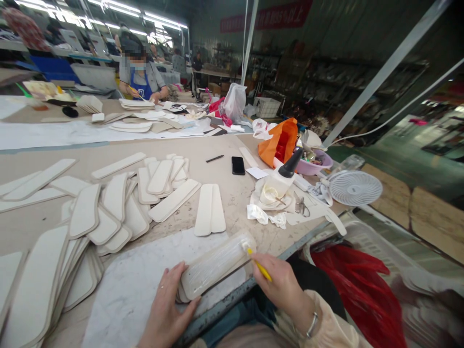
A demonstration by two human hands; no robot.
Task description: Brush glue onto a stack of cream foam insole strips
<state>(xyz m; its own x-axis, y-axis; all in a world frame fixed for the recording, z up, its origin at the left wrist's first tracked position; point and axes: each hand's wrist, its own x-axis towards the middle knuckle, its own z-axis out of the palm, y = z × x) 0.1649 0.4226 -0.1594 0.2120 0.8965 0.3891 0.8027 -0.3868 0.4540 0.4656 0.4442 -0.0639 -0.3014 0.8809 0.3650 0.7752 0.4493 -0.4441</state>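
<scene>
My right hand point(281, 280) is closed round a small yellow-handled brush point(261, 270). Its white-coated tip touches the right end of a long, round-cornered pale panel point(217, 263), which shines with a wet, glue-like film. At least one more panel lies under it. My left hand point(168, 304) grips the near left end of this stack, thumb on the near side and fingers on the far side. Beneath the stack is a white marbled sheet point(134, 285). Just beyond lie two overlapping cream panels point(210, 210).
Many loose panels point(85, 212) heap on the left. To the right are a cut-open white jug point(271, 186), scissors point(301, 205), crumpled tissue point(257, 213), a phone point(238, 165) and a white fan grille point(355, 187). Across the table a person point(139, 79) works.
</scene>
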